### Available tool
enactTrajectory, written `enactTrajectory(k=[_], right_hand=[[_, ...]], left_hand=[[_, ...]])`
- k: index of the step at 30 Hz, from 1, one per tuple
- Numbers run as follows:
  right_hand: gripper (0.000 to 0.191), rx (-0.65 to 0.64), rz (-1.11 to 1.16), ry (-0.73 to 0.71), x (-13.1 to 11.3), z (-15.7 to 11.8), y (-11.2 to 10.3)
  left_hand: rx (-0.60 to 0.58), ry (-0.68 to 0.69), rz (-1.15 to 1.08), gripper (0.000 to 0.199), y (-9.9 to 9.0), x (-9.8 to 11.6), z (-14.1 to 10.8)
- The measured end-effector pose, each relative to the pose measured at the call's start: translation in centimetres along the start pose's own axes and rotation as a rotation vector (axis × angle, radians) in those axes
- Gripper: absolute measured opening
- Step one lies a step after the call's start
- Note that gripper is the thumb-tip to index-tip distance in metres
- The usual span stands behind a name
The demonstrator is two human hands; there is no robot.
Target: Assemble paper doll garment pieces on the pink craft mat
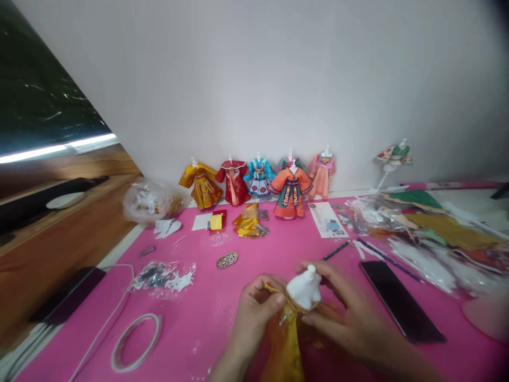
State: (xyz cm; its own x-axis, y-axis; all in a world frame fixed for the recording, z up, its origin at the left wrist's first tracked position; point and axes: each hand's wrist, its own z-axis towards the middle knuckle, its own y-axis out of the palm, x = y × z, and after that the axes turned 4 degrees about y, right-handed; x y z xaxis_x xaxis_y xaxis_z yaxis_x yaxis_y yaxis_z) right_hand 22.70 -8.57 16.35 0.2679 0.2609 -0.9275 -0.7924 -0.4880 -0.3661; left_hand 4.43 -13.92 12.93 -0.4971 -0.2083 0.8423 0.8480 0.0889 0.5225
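Observation:
A small white doll torso with a neck peg is held up over the pink mat, near the front middle. Golden-yellow fabric hangs below it, its gathered top edge lying around the lower torso. My left hand pinches that fabric's edge between thumb and fingers, left of the torso. On the other side, my right hand is closed around the torso, fingers behind it and thumb at the fabric's edge in front. A small pale, shiny bit dangles by the fabric near my left thumb.
Several dressed doll bodies stand along the wall. A black phone lies right of my right hand. A tape roll, a bag of small parts and a patterned oval clip lie leftward. Fabric pieces are heaped at right.

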Motion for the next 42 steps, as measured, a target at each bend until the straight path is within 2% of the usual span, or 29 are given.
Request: enactTrajectory(k=[5, 8, 11, 17, 25, 31, 33, 37, 40, 42], right_hand=[[0.068, -0.045, 0.150, 0.062, 1.0, 0.4, 0.1], [0.050, -0.093, 0.177, 0.024, 0.8, 0.9, -0.2], [0.032, -0.204, 0.226, -0.026, 0.4, 1.3, -0.5], [0.030, -0.302, 0.232, -0.056, -0.2, 1.8, -1.0], [0.030, -0.381, 0.203, -0.035, -0.6, 2.2, -1.2], [0.025, -0.396, 0.193, -0.042, -0.7, 2.4, -1.3], [0.027, -0.369, 0.196, -0.021, -0.6, 2.3, -1.3], [0.045, -0.299, 0.298, 0.118, 0.0, 1.9, -1.3], [0.063, -0.287, 0.362, 0.147, 0.7, 1.8, -1.4], [0.076, -0.279, 0.316, 0.131, 0.9, 1.9, -1.6]], left_hand=[[-0.052, -0.040, -0.032, 0.026, -0.1, 0.1, -0.3], [-0.076, -0.013, 0.018, 0.023, -0.2, 0.5, -0.4], [-0.090, 0.036, 0.063, 0.021, -0.2, 1.1, -0.4], [-0.172, 0.040, 0.036, 0.013, -0.3, 1.6, 0.0], [-0.170, -0.066, 0.013, 0.020, -0.3, 1.2, 0.9], [-0.107, -0.191, -0.021, 0.033, 0.2, 0.3, 1.5], [-0.085, -0.213, -0.041, 0.039, 0.5, 0.0, 1.6], [-0.064, -0.234, -0.079, 0.050, 0.7, -0.8, 1.8], [-0.061, -0.248, -0.077, 0.048, 0.7, -1.1, 2.0], [-0.066, -0.262, -0.061, 0.045, 0.7, -1.0, 2.2]])
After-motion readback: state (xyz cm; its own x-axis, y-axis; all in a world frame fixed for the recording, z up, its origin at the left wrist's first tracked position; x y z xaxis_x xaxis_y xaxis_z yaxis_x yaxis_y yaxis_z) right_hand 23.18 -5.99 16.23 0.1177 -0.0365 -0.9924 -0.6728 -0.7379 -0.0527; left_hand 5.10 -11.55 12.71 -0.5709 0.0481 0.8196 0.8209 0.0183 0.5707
